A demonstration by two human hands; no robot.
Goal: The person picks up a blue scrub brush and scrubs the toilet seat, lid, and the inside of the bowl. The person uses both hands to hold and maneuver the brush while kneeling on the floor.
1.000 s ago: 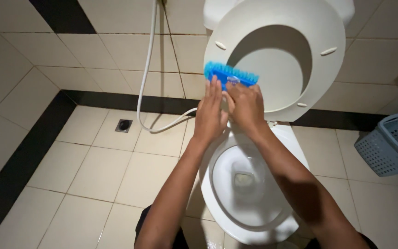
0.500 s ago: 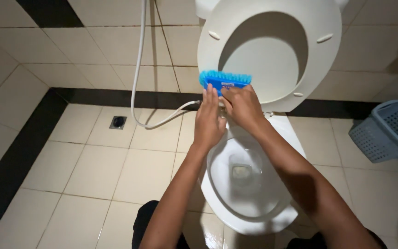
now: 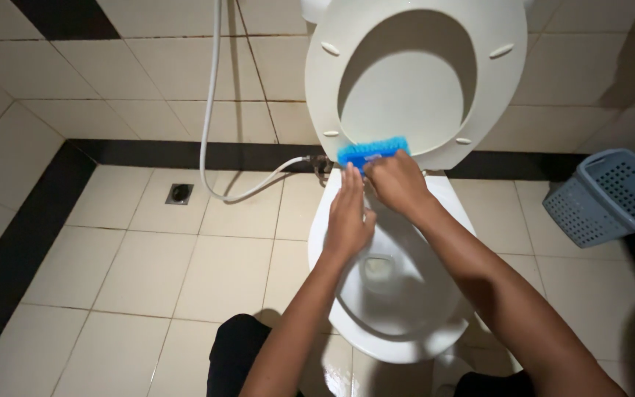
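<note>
The blue scrub brush (image 3: 371, 152) sits at the lower edge of the raised toilet seat (image 3: 508, 95), clamped in the right hand (image 3: 398, 182). The left hand (image 3: 348, 215), fingers together, hovers beside it above the bowl (image 3: 435, 323). Firm, even pressure with bristles flat looks best.

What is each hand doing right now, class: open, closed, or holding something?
Left hand: open, fingers straight, beside the blue scrub brush, holding nothing.
Right hand: closed on the blue scrub brush, at the raised toilet seat.

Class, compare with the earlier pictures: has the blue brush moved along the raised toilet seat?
Yes. The blue brush has shifted down, from the raised seat's left side to its lower edge.
</note>
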